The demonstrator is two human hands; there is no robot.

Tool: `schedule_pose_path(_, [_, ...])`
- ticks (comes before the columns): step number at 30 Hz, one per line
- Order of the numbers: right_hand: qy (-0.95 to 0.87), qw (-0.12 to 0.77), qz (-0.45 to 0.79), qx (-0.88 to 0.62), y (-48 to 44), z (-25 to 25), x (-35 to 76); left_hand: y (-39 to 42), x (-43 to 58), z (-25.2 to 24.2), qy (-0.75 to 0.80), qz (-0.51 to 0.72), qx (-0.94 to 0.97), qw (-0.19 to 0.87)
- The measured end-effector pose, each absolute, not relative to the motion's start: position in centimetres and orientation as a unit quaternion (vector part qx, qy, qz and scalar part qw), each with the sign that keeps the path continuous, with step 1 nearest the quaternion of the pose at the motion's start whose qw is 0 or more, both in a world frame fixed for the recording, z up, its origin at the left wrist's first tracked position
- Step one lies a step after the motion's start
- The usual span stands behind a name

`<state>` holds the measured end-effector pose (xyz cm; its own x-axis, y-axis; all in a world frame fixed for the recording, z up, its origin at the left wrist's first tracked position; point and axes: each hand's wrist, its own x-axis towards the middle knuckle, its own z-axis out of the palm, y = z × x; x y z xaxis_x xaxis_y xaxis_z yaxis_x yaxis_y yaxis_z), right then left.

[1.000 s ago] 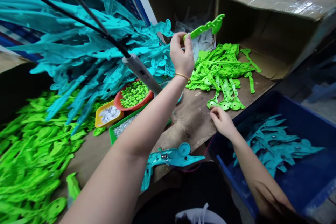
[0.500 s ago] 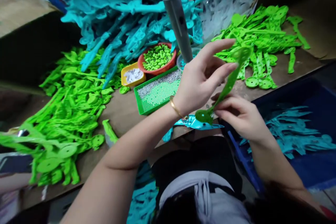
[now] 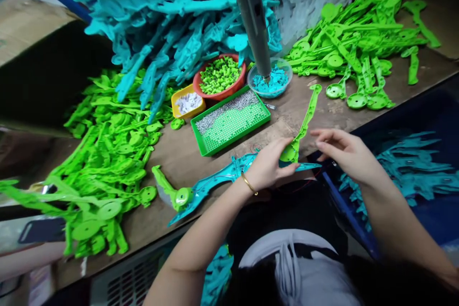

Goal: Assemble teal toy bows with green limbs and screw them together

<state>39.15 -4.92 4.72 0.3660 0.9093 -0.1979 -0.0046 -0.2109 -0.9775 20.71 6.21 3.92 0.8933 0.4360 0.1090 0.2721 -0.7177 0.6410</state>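
A long bow-shaped blue plastic part (image 3: 215, 174) lies along the table's near edge. On its right end sits a bright green plastic arm (image 3: 304, 122), its round end down and its narrow end pointing away. My left hand (image 3: 267, 165) grips that round end between thumb and fingers, hiding some of the blue part. Just right of the green arm, my right hand (image 3: 340, 153) hovers with fingers loosely bent and apart, holding nothing. A second green piece with a round disc (image 3: 183, 196) rests on the left end of the blue part.
Behind my hands stand a green tray (image 3: 233, 126) of small metal pieces, a red bowl (image 3: 219, 76), a yellow dish (image 3: 188, 101) and a clear bowl (image 3: 270, 79). A grey screwdriver (image 3: 253, 19) hangs above. Green parts heap left and right; a blue bin (image 3: 423, 220) sits right.
The green arm has come down from the air onto the blue part and turned over. My left hand has lowered to its round end; my right hand has let go and moved aside.
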Motion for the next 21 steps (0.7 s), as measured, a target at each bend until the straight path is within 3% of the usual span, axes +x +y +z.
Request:
schedule_pose_path(5, [-0.391, 0.391, 0.487, -0.676, -8.0, 2.6, 39.0, 6.5, 22.1, 2.6, 0.208, 0.04, 0.931, 0.297])
schedule_pose_path(21, [-0.263, 0.465, 0.53, -0.658, -8.4, 2.3, 38.1, 6.1, 22.3, 3.5, 0.243, 0.0, 0.92, 0.307])
